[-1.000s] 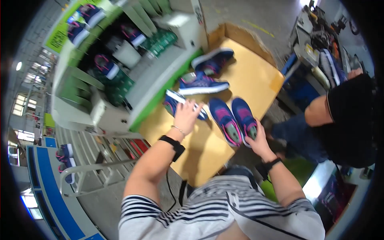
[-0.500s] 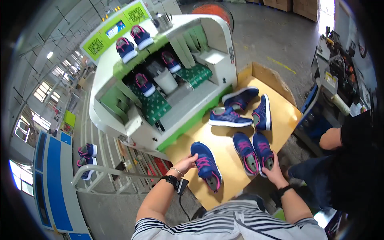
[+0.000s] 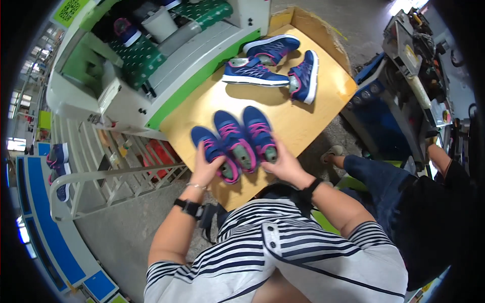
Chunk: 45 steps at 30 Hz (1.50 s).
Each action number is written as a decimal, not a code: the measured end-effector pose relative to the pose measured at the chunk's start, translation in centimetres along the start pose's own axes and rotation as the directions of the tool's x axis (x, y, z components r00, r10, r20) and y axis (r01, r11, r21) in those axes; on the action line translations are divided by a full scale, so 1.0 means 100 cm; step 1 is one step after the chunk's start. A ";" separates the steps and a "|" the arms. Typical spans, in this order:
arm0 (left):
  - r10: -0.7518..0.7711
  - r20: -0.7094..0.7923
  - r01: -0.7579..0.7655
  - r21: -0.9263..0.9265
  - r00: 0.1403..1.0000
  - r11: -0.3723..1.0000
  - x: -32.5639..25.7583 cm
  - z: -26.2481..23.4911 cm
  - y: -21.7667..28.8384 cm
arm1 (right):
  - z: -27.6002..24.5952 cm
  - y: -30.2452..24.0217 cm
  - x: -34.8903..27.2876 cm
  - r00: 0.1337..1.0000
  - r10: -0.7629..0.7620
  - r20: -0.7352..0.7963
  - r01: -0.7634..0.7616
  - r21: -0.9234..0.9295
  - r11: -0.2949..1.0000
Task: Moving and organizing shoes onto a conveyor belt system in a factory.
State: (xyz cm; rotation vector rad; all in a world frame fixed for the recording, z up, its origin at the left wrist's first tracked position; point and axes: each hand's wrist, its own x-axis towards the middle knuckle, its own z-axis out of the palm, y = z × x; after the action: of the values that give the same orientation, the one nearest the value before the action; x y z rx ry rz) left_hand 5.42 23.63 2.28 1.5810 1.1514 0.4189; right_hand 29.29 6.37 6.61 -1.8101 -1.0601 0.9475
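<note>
The person's left hand [image 3: 206, 170] is partly curled, thumb and fingers closed round the heel end of the outer left shoe [image 3: 211, 146]. The right hand [image 3: 288, 164] is curled likewise round the heel end of the outer right shoe [image 3: 259, 132]. Between these two lies the middle shoe [image 3: 235, 140], navy with pink laces, on the worktop [image 3: 298, 123]. Its long axis runs from a heel near the person to a toe pointing away and leaning left; its neighbours, one on either side, point much the same way. The right thumb rests just beside the middle shoe's heel, with the left thumb near its other side; whether either touches it, I cannot tell. Beyond the middle shoe and to its right are a side-lying shoe [image 3: 304, 78] and two more navy shoes, a nearer one [image 3: 255, 74] and a farther one [image 3: 273, 48].
</note>
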 end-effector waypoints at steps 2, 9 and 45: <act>-0.248 0.104 0.267 -0.254 0.963 0.930 -0.017 -0.020 0.025 | 0.008 0.009 0.013 0.992 -0.102 0.073 0.107 -0.058 0.993; -0.167 -0.066 0.174 0.120 0.984 0.977 -0.037 -0.046 0.014 | -0.084 0.036 0.136 0.905 -0.360 -0.225 0.191 -0.543 0.818; 0.105 0.613 0.200 -0.408 0.783 0.891 0.246 0.068 0.135 | -0.039 0.044 -0.031 0.938 0.029 -0.346 -0.085 -0.149 0.985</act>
State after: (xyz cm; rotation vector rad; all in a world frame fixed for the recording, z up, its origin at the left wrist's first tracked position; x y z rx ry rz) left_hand 28.24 41.13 4.81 1.1287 0.5172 0.0887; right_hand 32.91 1.12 4.80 -2.0585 -0.8870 0.5593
